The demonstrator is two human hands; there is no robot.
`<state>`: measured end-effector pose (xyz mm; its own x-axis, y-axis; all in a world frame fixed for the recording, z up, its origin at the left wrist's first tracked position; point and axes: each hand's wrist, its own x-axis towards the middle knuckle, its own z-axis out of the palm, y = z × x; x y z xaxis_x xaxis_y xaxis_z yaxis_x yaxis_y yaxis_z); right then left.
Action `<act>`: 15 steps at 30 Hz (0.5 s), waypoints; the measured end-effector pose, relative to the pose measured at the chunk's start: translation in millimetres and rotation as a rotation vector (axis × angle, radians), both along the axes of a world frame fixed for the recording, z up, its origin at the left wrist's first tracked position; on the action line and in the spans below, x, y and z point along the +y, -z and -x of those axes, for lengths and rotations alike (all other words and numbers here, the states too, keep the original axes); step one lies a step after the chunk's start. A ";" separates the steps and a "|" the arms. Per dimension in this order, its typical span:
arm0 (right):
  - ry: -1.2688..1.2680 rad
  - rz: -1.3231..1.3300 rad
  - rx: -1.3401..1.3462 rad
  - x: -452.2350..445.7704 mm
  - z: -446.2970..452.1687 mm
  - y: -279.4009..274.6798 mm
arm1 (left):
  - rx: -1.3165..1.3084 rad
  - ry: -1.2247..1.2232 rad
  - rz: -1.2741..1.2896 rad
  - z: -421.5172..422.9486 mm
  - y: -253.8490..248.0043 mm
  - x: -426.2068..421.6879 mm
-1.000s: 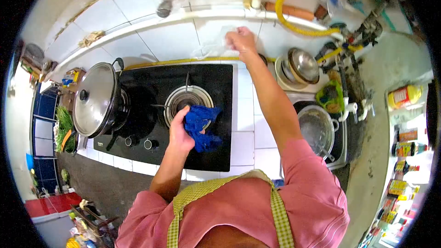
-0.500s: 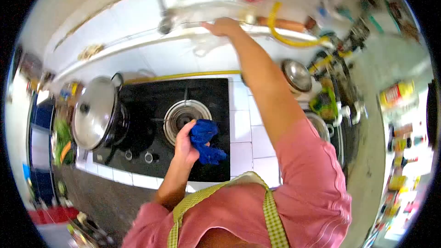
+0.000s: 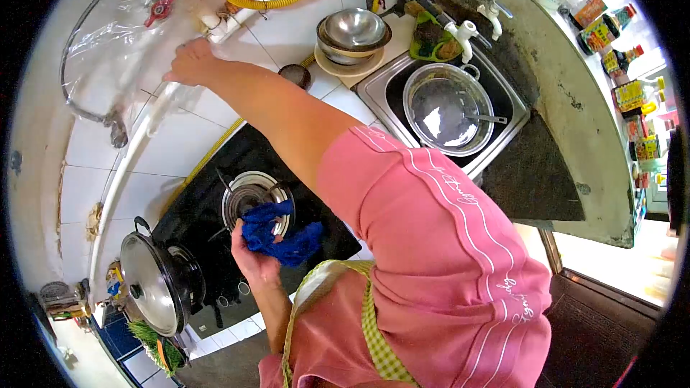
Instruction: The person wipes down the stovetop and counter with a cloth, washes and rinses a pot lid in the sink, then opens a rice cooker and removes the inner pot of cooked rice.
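My left hand (image 3: pixel 251 259) is closed on a bunched blue cloth (image 3: pixel 291 239) above the front of the black gas stove (image 3: pixel 205 244), beside its round burner (image 3: pixel 241 200). My right arm stretches up and away to the wall. There my right hand (image 3: pixel 190 62) is at the white pipe (image 3: pixel 129 151), next to clear plastic sheeting (image 3: pixel 108 50). Its fingers are bent over, and whatever they grip is too unclear to make out.
A lidded wok (image 3: pixel 152 284) stands on the stove's left side. To the right, a sink (image 3: pixel 381 90) holds a metal pot (image 3: pixel 447 109). Stacked bowls (image 3: pixel 353 32) sit behind it. A yellow hose (image 3: pixel 287 1) curves along the wall, and bottles (image 3: pixel 600 32) line the right ledge.
The view has turned toward the sink. My right hand has gone from above the stove's back edge to the pipe on the wall. My left hand still holds the blue cloth.
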<state>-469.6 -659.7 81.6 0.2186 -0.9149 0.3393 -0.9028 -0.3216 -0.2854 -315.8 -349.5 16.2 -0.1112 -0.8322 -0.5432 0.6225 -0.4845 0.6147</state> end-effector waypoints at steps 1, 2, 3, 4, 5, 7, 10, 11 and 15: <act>0.109 0.028 0.096 2.3 -3.4 0.8 | -0.007 0.001 -0.001 0.2 -0.9 0.5; 0.106 0.029 0.093 1.2 -4.7 -1.1 | -0.039 0.024 0.005 1.9 -2.9 0.6; 0.095 -0.035 0.044 1.1 -4.8 -2.5 | -0.071 0.049 0.002 4.2 -6.3 2.9; 0.086 -0.098 -0.006 4.0 -3.9 -6.6 | -0.074 0.050 -0.002 6.9 -9.4 3.8; 0.091 -0.099 -0.005 8.5 -0.8 -9.1 | -0.074 0.039 -0.007 12.4 -11.8 3.3; -0.012 0.236 -0.027 28.5 8.3 -13.8 | -0.038 0.041 -0.007 25.1 -14.1 0.9; -0.137 0.442 -0.281 112.0 36.0 -18.4 | -0.107 0.023 -0.034 44.0 -14.1 -0.2; -0.194 0.312 -0.440 146.1 46.8 -6.2 | -0.017 0.068 -0.045 46.6 -8.9 -2.5; -0.501 -0.504 -0.928 280.9 106.1 69.4 | 0.056 0.333 0.052 94.3 -16.8 -3.9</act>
